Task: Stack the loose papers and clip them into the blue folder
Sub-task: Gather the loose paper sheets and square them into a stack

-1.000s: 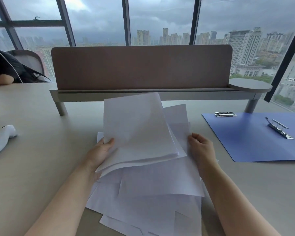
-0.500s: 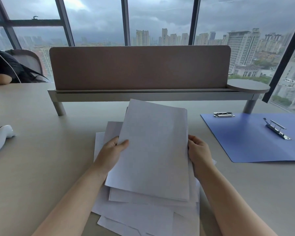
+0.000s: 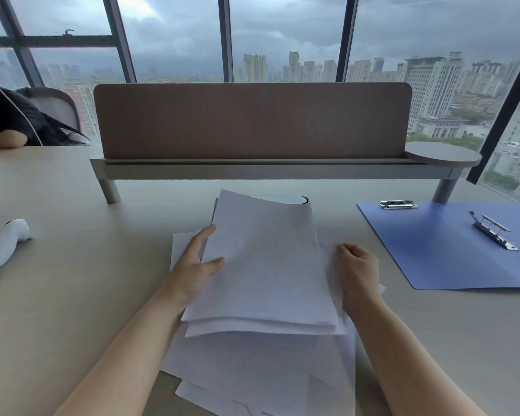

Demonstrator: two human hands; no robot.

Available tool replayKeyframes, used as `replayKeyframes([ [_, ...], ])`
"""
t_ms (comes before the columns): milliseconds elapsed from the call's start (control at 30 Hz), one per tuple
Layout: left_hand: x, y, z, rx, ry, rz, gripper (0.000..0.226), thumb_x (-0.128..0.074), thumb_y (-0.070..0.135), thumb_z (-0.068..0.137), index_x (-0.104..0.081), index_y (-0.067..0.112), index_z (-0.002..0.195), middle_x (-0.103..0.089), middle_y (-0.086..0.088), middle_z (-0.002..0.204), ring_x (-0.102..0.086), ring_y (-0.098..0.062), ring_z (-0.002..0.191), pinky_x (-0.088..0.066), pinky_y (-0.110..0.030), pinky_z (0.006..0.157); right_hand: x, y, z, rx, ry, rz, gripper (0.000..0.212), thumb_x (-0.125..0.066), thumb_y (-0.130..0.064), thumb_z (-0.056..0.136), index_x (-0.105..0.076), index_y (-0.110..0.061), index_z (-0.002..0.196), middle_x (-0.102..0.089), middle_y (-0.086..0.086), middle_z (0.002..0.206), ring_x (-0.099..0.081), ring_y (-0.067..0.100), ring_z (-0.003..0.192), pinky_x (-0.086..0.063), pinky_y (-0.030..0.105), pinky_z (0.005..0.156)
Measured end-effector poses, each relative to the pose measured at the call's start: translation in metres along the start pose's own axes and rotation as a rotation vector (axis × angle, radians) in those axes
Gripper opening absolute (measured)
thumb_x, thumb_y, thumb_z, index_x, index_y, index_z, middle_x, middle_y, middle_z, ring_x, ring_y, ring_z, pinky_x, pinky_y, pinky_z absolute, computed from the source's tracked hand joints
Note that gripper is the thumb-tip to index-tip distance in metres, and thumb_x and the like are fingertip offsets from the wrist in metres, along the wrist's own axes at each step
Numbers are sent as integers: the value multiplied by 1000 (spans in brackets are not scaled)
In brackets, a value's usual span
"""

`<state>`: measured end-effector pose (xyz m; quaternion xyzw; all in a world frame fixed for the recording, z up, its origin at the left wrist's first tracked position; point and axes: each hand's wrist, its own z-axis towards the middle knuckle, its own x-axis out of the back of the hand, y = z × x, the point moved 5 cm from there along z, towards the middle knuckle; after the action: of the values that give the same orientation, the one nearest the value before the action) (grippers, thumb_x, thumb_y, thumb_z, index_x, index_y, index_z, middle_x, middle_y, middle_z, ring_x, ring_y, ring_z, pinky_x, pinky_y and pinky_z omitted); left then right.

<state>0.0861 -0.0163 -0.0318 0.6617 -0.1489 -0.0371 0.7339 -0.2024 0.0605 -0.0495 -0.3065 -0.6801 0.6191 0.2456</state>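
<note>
A bundle of white papers [image 3: 264, 262] is held tilted above the desk. My left hand [image 3: 197, 265] grips its left edge, thumb on top. My right hand [image 3: 357, 271] holds the right edge with curled fingers. More loose white sheets [image 3: 252, 373] lie fanned out on the desk below the bundle. The blue folder [image 3: 439, 253] lies open flat at the right, apart from both hands. Its metal clip [image 3: 494, 231] is fixed near the middle, and a second metal clip piece [image 3: 398, 204] lies at its far left corner.
A brown divider panel on a grey raised shelf [image 3: 252, 169] crosses the back of the desk. A white handheld device [image 3: 5, 241] lies at the left. Another person's arm [image 3: 3, 141] rests at the far left. Windows stand behind.
The bundle swung from skewed left to squarer and lower between my hands. My left thumb now lies on top of the sheets.
</note>
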Motion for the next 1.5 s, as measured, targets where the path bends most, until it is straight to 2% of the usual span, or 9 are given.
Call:
replayKeyframes([
  [267,15,-10,4,83,90,93,45,-56,-1,93,-66,35,118,-60,8,127,-58,-1,102,-42,-2,70,-3,-71,-61,941,176,-378,19,-46,-13,103,-66,-10,104,-65,3,69,-53,17,59,-31,19,54],
  [400,16,-18,6,190,82,97,42,-57,1,92,-70,38,107,-66,5,113,-62,-8,80,-48,-11,60,-38,-66,-108,1454,-94,-431,17,-58,-3,96,-72,-2,106,-76,6,114,-72,19,108,-54,31,96],
  [633,18,-21,5,336,87,-269,36,-63,38,89,-76,12,112,-73,-13,117,-67,-32,111,-45,-51,107,-87,-16,-144,1579,-610,-681,14,-63,-6,95,-70,-9,106,-74,3,118,-69,23,106,-54,38,92],
  [733,14,-22,1,368,46,-324,47,-60,50,90,-75,10,110,-75,-16,110,-70,-34,103,-50,-48,100,-89,-12,-151,1618,-658,-701,13,-59,-7,98,-68,-11,107,-73,2,121,-67,25,108,-51,40,99],
  [867,11,-15,-2,257,6,-186,26,-60,9,94,-68,12,118,-76,-12,105,-75,-26,87,-57,-35,77,-92,-9,-161,1653,-735,-723,14,-55,-9,100,-67,-13,105,-71,-1,122,-65,25,112,-46,41,107],
  [1000,24,-13,-2,243,129,-68,52,-61,-1,91,-49,24,136,-66,-2,121,-73,-19,88,-59,-32,71,-91,-11,-149,1424,-732,-744,34,-51,-49,100,-68,-23,113,-71,-8,126,-62,16,124,-42,42,112],
  [1133,38,-13,-3,325,178,97,38,-62,6,88,-55,19,123,-68,-6,108,-70,-30,89,-59,-46,78,-64,-36,-105,759,-410,-433,44,-50,-65,91,-67,-31,114,-70,-21,113,-60,-7,104,-44,21,93],
  [1300,37,-12,-2,290,183,208,27,-56,-3,91,-66,6,114,-69,-10,96,-63,-20,75,-48,-24,62,-26,-26,-43,-28,-108,88,42,-45,-61,97,-65,-26,106,-66,-7,114,-60,22,112,-49,46,99],
  [1500,50,-27,2,382,237,-197,23,-58,4,93,-64,4,115,-68,-13,99,-64,-21,70,-49,-31,65,-16,-16,-25,-414,-141,361,64,-49,-62,95,-55,-13,134,-52,15,133,-51,40,129,-47,68,95],
])
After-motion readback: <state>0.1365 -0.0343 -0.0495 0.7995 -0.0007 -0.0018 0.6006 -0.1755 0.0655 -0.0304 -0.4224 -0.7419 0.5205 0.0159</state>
